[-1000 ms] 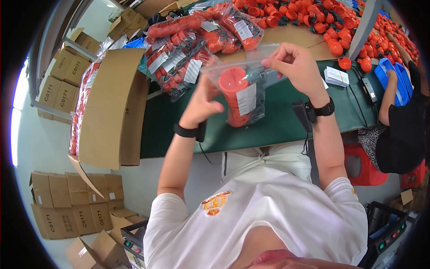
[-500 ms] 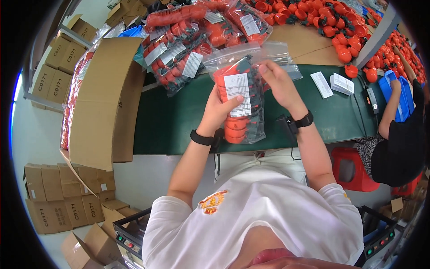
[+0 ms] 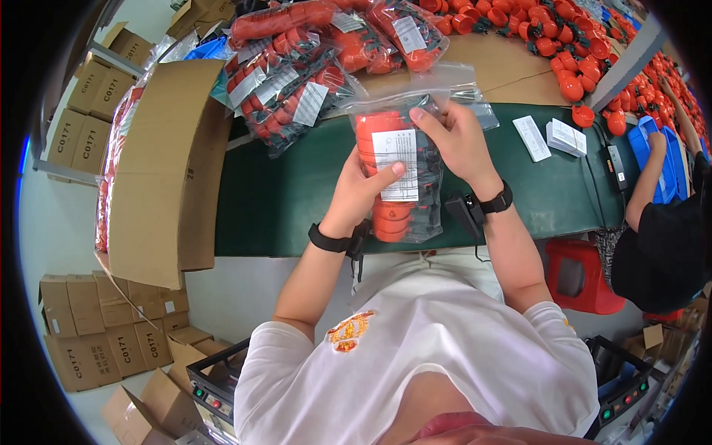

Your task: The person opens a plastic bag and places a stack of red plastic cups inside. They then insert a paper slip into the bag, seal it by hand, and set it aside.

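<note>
A clear plastic zip bag (image 3: 391, 221) of stacked red cup-shaped parts with dark grey pieces is held upright over the front of the green table. My left hand (image 3: 357, 194) wraps round its left side, thumb lying on the white printed paper slip (image 3: 395, 152) that shows at the bag's front. At the upper right of the bag, my right hand (image 3: 461, 141) pinches the plastic near its opening, thumb in front and fingers mostly hidden behind. Whether the seal is closed cannot be made out.
Filled bags (image 3: 289, 85) lie heaped at the table's back left, beside a tall open carton (image 3: 159, 178). Loose red parts (image 3: 571, 89) pile up at the back right. Two stacks of paper slips (image 3: 566, 138) rest on the green table (image 3: 519, 200). A co-worker's arm (image 3: 647, 182) reaches a blue tray (image 3: 671, 167).
My right hand has gone from fingers apart beside the bag to pinching its upper right edge. The bag's top has straightened, while my left hand keeps its hold.
</note>
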Action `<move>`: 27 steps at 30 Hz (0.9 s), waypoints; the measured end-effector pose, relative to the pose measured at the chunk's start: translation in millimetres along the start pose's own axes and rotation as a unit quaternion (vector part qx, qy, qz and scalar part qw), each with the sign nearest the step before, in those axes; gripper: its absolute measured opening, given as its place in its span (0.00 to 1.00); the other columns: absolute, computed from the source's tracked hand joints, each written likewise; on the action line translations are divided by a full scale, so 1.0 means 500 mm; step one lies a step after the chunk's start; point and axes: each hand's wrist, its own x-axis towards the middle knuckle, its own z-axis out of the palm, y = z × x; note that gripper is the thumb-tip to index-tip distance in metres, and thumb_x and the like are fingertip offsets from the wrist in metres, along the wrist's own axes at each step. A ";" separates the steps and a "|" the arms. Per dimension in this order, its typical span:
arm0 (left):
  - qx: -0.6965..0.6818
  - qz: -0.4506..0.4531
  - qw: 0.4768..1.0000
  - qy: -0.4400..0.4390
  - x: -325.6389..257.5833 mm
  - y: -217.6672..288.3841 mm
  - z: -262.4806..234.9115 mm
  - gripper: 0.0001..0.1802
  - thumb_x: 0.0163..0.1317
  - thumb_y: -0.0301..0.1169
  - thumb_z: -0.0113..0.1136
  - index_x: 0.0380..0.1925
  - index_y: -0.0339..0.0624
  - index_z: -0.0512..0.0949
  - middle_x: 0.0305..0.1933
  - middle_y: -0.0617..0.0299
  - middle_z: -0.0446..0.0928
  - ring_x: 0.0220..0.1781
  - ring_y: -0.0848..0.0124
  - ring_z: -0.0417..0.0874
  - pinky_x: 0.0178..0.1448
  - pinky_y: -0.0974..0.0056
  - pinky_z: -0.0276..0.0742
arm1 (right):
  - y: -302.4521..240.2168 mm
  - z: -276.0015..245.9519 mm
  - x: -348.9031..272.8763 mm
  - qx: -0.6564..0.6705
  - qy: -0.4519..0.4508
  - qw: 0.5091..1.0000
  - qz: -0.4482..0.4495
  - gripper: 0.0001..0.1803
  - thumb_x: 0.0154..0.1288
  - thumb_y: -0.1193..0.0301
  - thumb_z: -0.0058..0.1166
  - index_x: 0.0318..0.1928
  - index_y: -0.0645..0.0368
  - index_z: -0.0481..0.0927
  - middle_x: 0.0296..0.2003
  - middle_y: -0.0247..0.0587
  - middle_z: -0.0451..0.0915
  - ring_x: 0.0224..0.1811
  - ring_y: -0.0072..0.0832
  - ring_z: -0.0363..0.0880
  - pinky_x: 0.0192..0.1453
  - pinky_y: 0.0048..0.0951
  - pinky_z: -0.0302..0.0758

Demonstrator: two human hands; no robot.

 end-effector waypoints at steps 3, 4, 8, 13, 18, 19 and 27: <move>-0.024 0.007 1.000 0.019 -0.012 0.014 0.009 0.29 0.62 0.25 0.68 0.61 0.34 0.67 0.53 0.57 0.79 0.52 0.71 0.82 0.58 0.61 0.80 | -0.015 -0.013 -0.008 -0.127 -0.035 0.991 0.010 0.18 0.70 0.60 0.62 0.37 0.66 0.79 0.26 0.28 0.79 0.27 0.12 0.69 0.30 0.22 0.67; -0.042 0.011 0.999 0.027 -0.017 0.021 0.014 0.29 0.62 0.25 0.68 0.61 0.34 0.67 0.53 0.57 0.79 0.52 0.70 0.82 0.57 0.62 0.81 | -0.011 -0.017 -0.009 -0.100 -0.047 0.994 0.006 0.19 0.71 0.59 0.60 0.38 0.67 0.79 0.27 0.29 0.78 0.27 0.13 0.68 0.31 0.22 0.67; 0.009 0.035 0.999 0.017 -0.033 0.047 0.022 0.30 0.63 0.25 0.67 0.63 0.35 0.65 0.54 0.56 0.79 0.54 0.70 0.82 0.59 0.61 0.80 | -0.026 -0.020 -0.026 -0.046 -0.034 0.998 -0.030 0.21 0.76 0.56 0.53 0.44 0.66 0.80 0.31 0.33 0.81 0.32 0.15 0.72 0.37 0.22 0.69; 0.005 0.034 0.999 0.031 -0.050 0.054 0.017 0.34 0.63 0.25 0.68 0.65 0.37 0.61 0.56 0.55 0.78 0.56 0.68 0.81 0.61 0.60 0.78 | -0.027 -0.042 -0.041 0.094 -0.063 0.993 0.024 0.21 0.79 0.57 0.47 0.56 0.61 0.77 0.36 0.35 0.84 0.37 0.19 0.78 0.43 0.23 0.72; 0.022 0.022 0.999 0.033 -0.057 0.056 0.024 0.37 0.61 0.24 0.69 0.66 0.37 0.59 0.57 0.55 0.77 0.56 0.68 0.81 0.61 0.59 0.79 | -0.036 -0.015 -0.031 0.072 -0.034 0.996 -0.052 0.21 0.77 0.59 0.51 0.60 0.61 0.74 0.37 0.34 0.84 0.37 0.18 0.79 0.42 0.22 0.72; 0.029 0.025 0.999 0.027 -0.060 0.058 0.028 0.37 0.61 0.23 0.69 0.67 0.38 0.59 0.57 0.55 0.77 0.56 0.68 0.81 0.61 0.59 0.79 | -0.043 -0.007 -0.025 0.058 -0.028 0.997 -0.044 0.19 0.75 0.61 0.54 0.58 0.61 0.76 0.37 0.34 0.84 0.38 0.17 0.79 0.42 0.21 0.72; 0.072 0.043 0.996 0.003 -0.067 0.059 0.031 0.39 0.60 0.21 0.68 0.67 0.39 0.58 0.58 0.55 0.77 0.58 0.68 0.81 0.61 0.58 0.79 | -0.065 -0.010 -0.019 0.080 -0.057 0.995 -0.018 0.13 0.73 0.66 0.58 0.48 0.64 0.82 0.40 0.32 0.85 0.42 0.13 0.79 0.48 0.18 0.74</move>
